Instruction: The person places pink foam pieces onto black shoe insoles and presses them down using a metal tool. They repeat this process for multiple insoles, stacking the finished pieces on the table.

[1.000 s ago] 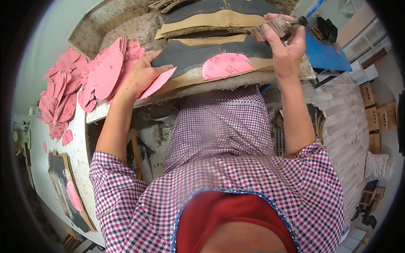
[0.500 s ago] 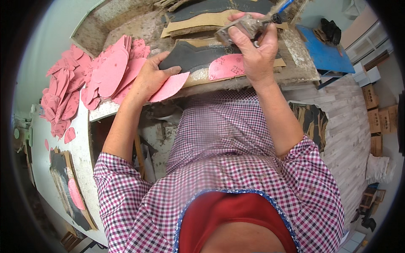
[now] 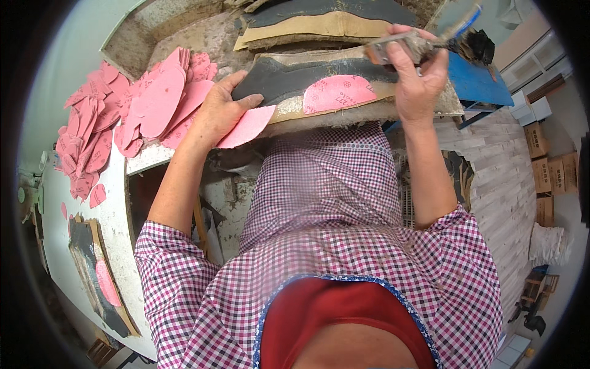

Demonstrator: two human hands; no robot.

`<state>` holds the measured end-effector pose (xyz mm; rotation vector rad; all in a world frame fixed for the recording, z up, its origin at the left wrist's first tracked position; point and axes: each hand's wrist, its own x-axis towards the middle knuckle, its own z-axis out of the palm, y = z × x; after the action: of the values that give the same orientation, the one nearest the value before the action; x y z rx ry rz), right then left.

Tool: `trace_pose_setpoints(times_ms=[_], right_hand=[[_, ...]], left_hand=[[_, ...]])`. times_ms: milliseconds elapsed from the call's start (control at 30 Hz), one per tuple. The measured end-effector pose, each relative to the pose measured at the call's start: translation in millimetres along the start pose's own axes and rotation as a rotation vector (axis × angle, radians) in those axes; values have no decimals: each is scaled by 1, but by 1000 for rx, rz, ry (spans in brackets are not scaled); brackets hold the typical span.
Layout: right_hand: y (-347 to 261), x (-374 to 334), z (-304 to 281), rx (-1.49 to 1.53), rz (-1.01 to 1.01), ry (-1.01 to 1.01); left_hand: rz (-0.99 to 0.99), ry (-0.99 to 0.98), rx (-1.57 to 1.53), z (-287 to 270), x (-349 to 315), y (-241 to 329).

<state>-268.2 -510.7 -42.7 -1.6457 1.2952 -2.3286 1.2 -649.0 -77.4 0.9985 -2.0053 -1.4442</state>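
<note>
My left hand (image 3: pixel 221 107) is at the left end of a dark grey, tan-edged shaped sheet (image 3: pixel 286 79), its thumb and fingertips on the grey surface. A pink half-oval piece (image 3: pixel 247 128) sticks out from under its palm, held there. Farther right along the sheet's near edge lies another pink half-oval piece (image 3: pixel 339 94) with printed marks, beside a shiny wet-looking patch. My right hand (image 3: pixel 420 89) is raised above the sheet's right end, its fingers wrapped round a grimy metal hand tool (image 3: pixel 393 50) with a blue hose. The tool's exact kind is unclear.
Heaps of pink pieces (image 3: pixel 161 101) cover the bench's left side. More grey and tan sheets (image 3: pixel 326 24) are stacked behind. One sheet with a pink piece (image 3: pixel 101 277) lies on the white surface at lower left. A blue table (image 3: pixel 479 83) and cartons (image 3: pixel 547 172) stand at right.
My right hand has moved right with the tool, away from the pink piece on the sheet, uncovering its right part. My left hand has stayed in place.
</note>
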Motion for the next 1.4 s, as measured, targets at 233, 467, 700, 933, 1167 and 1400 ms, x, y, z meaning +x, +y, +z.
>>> trace_pose_setpoints(times_ms=[233,467,700,933,1167,1400], right_hand=[[2,-18,2,-72,64,25],[-10,-34,50,188,82,-80],[-16,-18,-14,347,43,53],[-55,7,-48,363,-115,50],[-77,5,-53,408,-135,135],[-99,-2,-59,426,-49,260]], left_hand=[[-27,-2,-16,2,-5,15],[13,-11,33,-1,-2,15],[51,84,-35,2,-6,16],[448,230,163,-13,-4,71],[723,204,226,25,-8,175],[919,89,117,43,16,185]])
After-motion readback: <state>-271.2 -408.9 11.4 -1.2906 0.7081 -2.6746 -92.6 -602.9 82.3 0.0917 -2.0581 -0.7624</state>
